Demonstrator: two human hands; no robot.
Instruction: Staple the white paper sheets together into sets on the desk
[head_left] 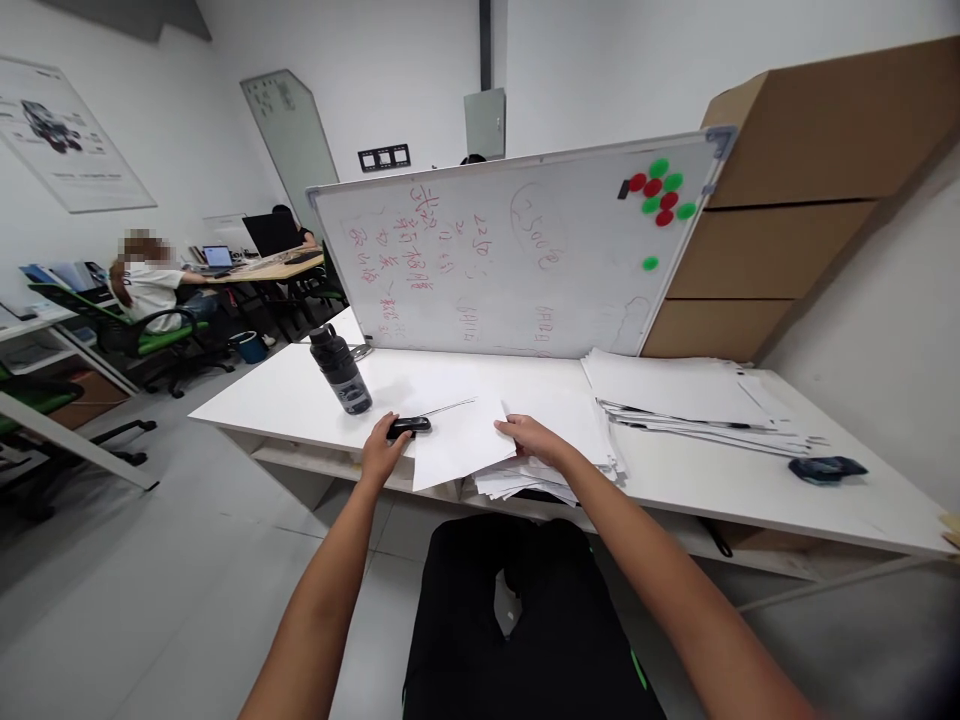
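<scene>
My left hand [381,448] is closed around a black stapler [414,425] near the table's front edge. The stapler's front end meets the left side of a white sheet of paper [459,445]; whether its jaws are around the paper I cannot tell. My right hand [529,437] pinches that paper at its right edge, thumb on top. Part of the paper juts out past the table's front edge. Under and beside my right hand lies a loose pile of white papers [559,415], some of it hanging over the edge.
A dark water bottle [345,375] stands left of the stapler. Behind, a whiteboard [480,270] with red writing leans upright. At right are a larger paper stack [682,390], a dark object [825,468] and cardboard boxes [750,250]. A seated person [157,290] is far left.
</scene>
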